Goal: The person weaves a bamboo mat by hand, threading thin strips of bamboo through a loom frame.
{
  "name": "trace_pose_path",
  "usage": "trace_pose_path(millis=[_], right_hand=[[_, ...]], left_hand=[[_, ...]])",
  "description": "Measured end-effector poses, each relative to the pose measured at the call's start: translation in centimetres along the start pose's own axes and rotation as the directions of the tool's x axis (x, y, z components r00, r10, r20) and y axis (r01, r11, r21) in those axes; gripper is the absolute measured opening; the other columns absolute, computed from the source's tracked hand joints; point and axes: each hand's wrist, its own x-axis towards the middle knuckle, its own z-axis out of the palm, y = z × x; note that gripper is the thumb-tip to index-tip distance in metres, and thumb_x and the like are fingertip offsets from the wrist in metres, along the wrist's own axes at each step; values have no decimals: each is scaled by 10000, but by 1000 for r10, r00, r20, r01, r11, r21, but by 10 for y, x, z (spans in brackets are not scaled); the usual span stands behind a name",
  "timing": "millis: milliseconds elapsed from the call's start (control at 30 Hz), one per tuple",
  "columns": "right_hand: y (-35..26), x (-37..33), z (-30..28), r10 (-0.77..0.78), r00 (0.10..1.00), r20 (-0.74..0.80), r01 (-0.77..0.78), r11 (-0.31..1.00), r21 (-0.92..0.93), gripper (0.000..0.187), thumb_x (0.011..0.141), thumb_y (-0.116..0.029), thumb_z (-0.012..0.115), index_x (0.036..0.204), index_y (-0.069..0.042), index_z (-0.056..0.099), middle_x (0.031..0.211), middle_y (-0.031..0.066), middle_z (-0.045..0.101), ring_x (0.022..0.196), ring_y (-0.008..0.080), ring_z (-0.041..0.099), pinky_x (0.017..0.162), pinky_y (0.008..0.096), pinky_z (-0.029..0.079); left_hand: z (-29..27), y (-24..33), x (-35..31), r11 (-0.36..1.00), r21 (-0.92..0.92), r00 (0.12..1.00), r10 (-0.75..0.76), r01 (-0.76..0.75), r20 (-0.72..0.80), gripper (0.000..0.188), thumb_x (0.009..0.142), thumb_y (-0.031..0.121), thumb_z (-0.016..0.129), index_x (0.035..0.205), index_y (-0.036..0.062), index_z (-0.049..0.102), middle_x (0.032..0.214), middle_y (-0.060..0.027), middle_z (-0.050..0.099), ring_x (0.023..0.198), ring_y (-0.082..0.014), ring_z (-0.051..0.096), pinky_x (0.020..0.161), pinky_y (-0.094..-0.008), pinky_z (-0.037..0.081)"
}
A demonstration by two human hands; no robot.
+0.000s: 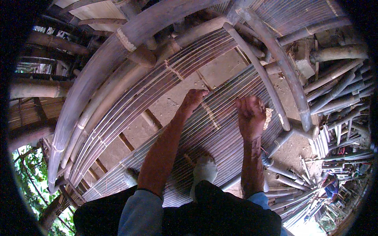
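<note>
A person's left hand [193, 98] presses fingertips on a panel of thin grey bamboo slats [220, 129] at centre; the right hand [250, 115], at three o'clock, is clenched, contents unclear. Slats look mostly laid, and the curved frame of thick bamboo poles [118, 51] at eleven o'clock stands bound.

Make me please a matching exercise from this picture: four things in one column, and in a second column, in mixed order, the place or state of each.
Things:
1. left hand
2. right hand
3. white-socked foot
4. short cut bamboo tubes

Places or states:
A. lying loose on the dirt floor at the right
B. closed in a fist above the slatted panel
C. resting on the slats, between the two forearms
D. fingertips pressed on the slats by a gap

Pairs: 1-D, 2-B, 3-C, 4-A
</note>
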Motion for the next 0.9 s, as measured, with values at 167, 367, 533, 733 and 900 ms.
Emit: trace_pose_path(millis=[167, 367, 533, 733, 900], right_hand=[[26, -69, -12, -249, 940, 234, 232, -37, -972, 246, 922, -137, 651, 706, -96, 540, 679, 6, 488, 630, 143, 464, 660, 320, 441], [44, -103, 24, 42, 981, 189, 171, 273, -947, 191, 840, -149, 723, 733, -108, 570, 738, 71, 558, 621, 272, 556, 551, 371, 462], [50, -148, -24, -3, 851, 526, 526, 28, -850, 156, 827, -213, 748, 793, -110, 637, 829, 108, 600, 826, 326, 575, 774, 441, 471], [43, -209, -39, 695, 631, 344, 505, -32, -862, 252, 774, -337, 735, 972, -182, 719, 1462, 94, 462, 1415, 296, 340, 1126, 640, 153], [45, -174, -5, 230, 871, 435, 450, -15, -893, 241, 708, -166, 797, 933, -137, 718, 1134, 92, 651, 1060, 303, 590, 924, 481, 414]], left_hand=[[-7, 25, -15, 937, -293, 976, -213, 192, -42, 321, 910, 303, 667, 962, -7, 733, 807, -104, 724, 738, -176, 673, 711, -342, 523], [-6, 13, -21, 968, -230, 988, -121, 97, -92, 295, 920, 284, 674, 922, -5, 731, 773, -121, 723, 713, -175, 682, 684, -320, 531], [11, 6, -23, 992, -111, 979, 38, -61, -199, 218, 899, 259, 706, 896, 43, 732, 800, -121, 720, 719, -195, 689, 669, -305, 532], [-25, -16, -45, 993, -86, 992, 67, -77, -108, 269, 854, 337, 722, 886, 70, 710, 826, -108, 697, 744, -232, 674, 720, -332, 531], [-124, 26, -99, 895, 436, 991, 37, -90, 129, 345, 881, 370, 620, 1039, 67, 662, 978, -160, 690, 925, -371, 667, 842, -484, 538]])
